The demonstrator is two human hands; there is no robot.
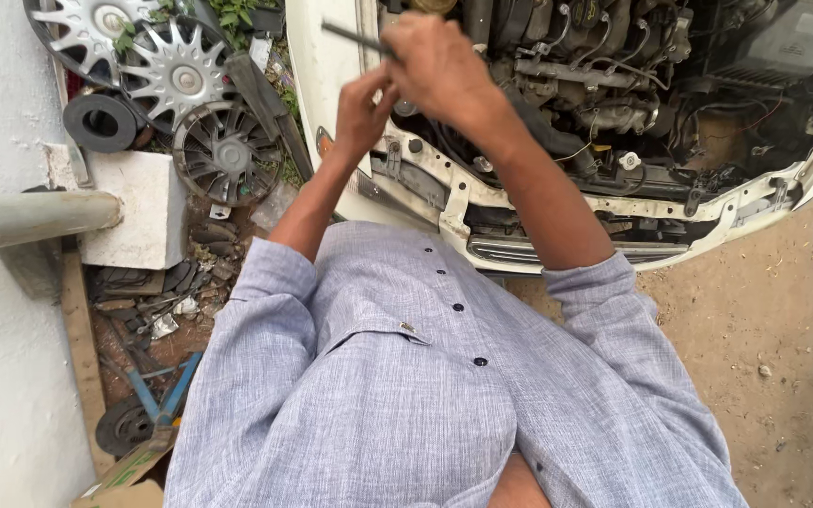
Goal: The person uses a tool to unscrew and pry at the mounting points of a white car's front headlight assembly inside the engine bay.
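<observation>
I stand over the open engine bay of a white car, in a grey-blue buttoned shirt. My right hand is closed around a thin dark metal rod that sticks out to the left at the top of the view. My left hand is raised just below and left of it, fingers bunched at the rod near the right hand's grip. What the far end of the rod touches is hidden behind my hands. Hoses, wires and metal engine parts fill the bay.
Several silver wheel covers and a black ring lie in a junk pile at left, beside a white block and a grey pipe. The white front crossmember runs beneath my arms. Sandy ground lies at right.
</observation>
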